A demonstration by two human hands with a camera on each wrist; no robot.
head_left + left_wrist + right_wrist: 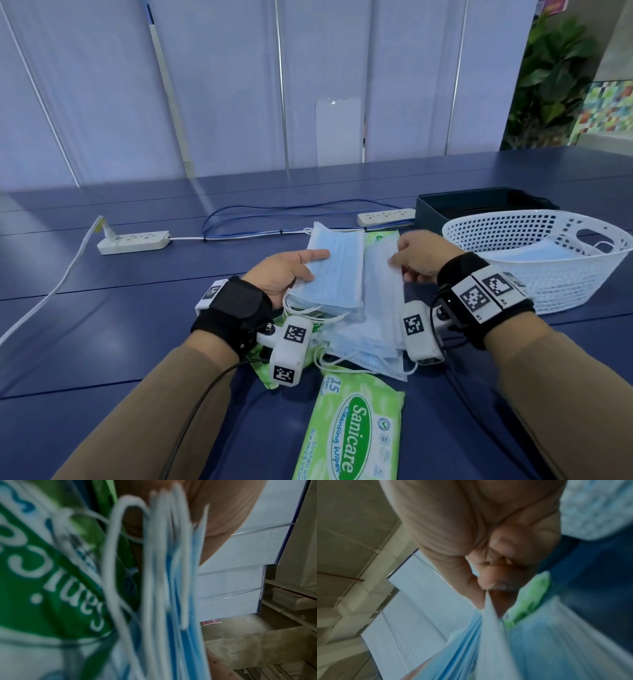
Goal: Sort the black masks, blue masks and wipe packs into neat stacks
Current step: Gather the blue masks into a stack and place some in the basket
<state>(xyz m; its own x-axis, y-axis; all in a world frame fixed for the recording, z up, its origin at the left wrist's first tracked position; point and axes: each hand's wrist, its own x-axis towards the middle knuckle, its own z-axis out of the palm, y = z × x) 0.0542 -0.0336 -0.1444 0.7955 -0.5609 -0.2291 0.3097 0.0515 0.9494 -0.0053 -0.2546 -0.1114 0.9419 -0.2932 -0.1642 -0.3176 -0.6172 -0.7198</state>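
Observation:
My left hand point(291, 270) grips a stack of blue masks point(334, 270) a little above the table, thumb on top; the left wrist view shows the stack edge-on point(171, 574) with white ear loops hanging. My right hand point(416, 260) pinches a single blue mask point(382, 284) beside the stack; in the right wrist view the fingertips point(491, 580) close on its thin edge point(489, 608). More loose blue masks point(363, 346) lie underneath. A green wipe pack point(354, 431) lies near the front, another point(380, 238) shows behind the masks and a third point(42, 574) lies under my left wrist.
A white perforated basket point(548, 284) with blue masks inside stands at the right, a dark box point(479, 205) behind it. Two white power strips point(133, 241) point(385, 216) and blue cables lie across the back of the blue table point(102, 342).

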